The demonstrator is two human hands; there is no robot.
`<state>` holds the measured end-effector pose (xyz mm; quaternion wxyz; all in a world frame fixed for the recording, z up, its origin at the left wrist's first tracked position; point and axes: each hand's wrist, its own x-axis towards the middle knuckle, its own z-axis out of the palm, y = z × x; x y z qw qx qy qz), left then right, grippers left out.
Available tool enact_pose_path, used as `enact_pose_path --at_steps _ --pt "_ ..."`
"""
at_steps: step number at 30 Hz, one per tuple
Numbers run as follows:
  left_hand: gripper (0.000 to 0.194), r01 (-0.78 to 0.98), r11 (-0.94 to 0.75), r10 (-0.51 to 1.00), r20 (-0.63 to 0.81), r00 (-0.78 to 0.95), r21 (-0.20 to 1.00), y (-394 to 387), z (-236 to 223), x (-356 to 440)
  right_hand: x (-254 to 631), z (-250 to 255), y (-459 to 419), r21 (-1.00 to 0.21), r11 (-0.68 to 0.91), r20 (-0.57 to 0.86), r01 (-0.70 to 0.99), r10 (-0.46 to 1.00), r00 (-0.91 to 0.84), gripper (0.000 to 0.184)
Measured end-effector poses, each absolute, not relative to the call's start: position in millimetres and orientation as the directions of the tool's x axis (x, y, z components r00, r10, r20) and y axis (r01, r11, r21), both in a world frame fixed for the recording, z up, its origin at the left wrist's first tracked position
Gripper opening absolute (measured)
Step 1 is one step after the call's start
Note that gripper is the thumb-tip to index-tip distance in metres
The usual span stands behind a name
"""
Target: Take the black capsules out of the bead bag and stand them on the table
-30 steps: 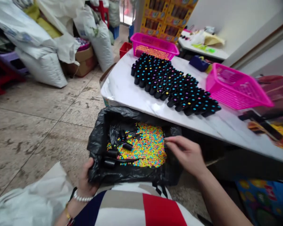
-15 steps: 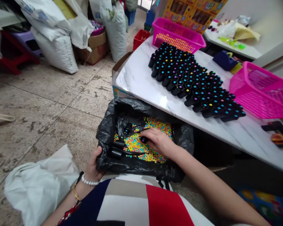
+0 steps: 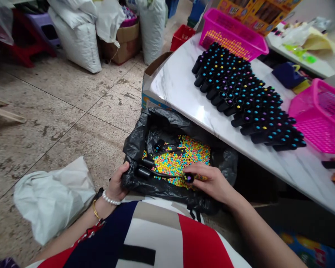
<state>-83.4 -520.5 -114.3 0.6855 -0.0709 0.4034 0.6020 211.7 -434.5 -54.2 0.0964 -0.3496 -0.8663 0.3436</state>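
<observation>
My left hand point(image 3: 119, 181) is closed on the near left edge of a box lined with a black plastic bag point(image 3: 167, 116). Inside lie many small coloured beads point(image 3: 170, 163), yellow, blue, pink and orange. Between the fingers of my right hand point(image 3: 212, 180) is a small black tube point(image 3: 189, 177), low over the beads, its end with a purple bead facing me. Two more black tubes, one a glossy tube point(image 3: 143, 172), lie on the plastic at the left, and another dark tube point(image 3: 158, 145) rests farther back.
Many black tubes point(image 3: 240, 96) with coloured bead tops stand in rows on the white marbled table point(image 3: 178, 82). Pink baskets point(image 3: 237, 33) stand beyond and to the right point(image 3: 312, 111). White sacks point(image 3: 75, 41) and a white bag point(image 3: 56, 197) are on the floor.
My right hand has moved toward me and right across the beads with the black tube, whose purple bead now shows more clearly. My left hand still grips the lined edge. The view has shifted.
</observation>
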Motion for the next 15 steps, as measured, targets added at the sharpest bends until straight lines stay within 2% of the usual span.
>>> enact_pose_path --at_steps 2,4,7,9,10,12,15 --pt "0.019 -0.881 0.266 0.767 -0.64 -0.052 0.391 -520.1 -115.2 -83.3 218.0 -52.0 -433.2 -0.731 0.409 -0.078 0.547 0.746 -0.662 0.029" --pt "0.025 -0.879 0.268 0.766 -0.641 -0.054 0.394 -520.1 -116.3 -83.3 224.6 -54.0 -428.9 -0.686 0.437 -0.031 0.583 0.782 -0.622 0.029" --pt "0.031 -0.879 0.263 0.767 -0.639 -0.059 0.397 -520.6 -116.4 -83.3 232.8 -61.9 -420.4 -0.408 0.641 0.037 0.65 0.723 -0.69 0.033" --pt "0.03 -0.878 0.255 0.769 -0.636 -0.07 0.404 -520.7 -115.2 -83.2 235.5 -66.4 -417.8 -0.216 0.754 -0.027 0.62 0.63 -0.776 0.036" --pt "0.028 -0.877 0.252 0.768 -0.635 -0.076 0.409 -520.7 -114.4 -83.1 236.0 -67.7 -418.3 -0.165 0.789 -0.074 0.592 0.589 -0.805 0.037" --pt "0.024 -0.873 0.252 0.762 -0.642 -0.086 0.417 -520.5 -112.9 -82.7 236.1 -67.8 -422.4 -0.163 0.819 -0.14 0.551 0.534 -0.834 0.036" --pt "0.021 -0.87 0.237 0.743 -0.657 -0.123 0.431 -520.0 -112.3 -82.2 237.5 -63.0 -432.2 -0.319 0.775 -0.134 0.545 0.533 -0.836 0.035"
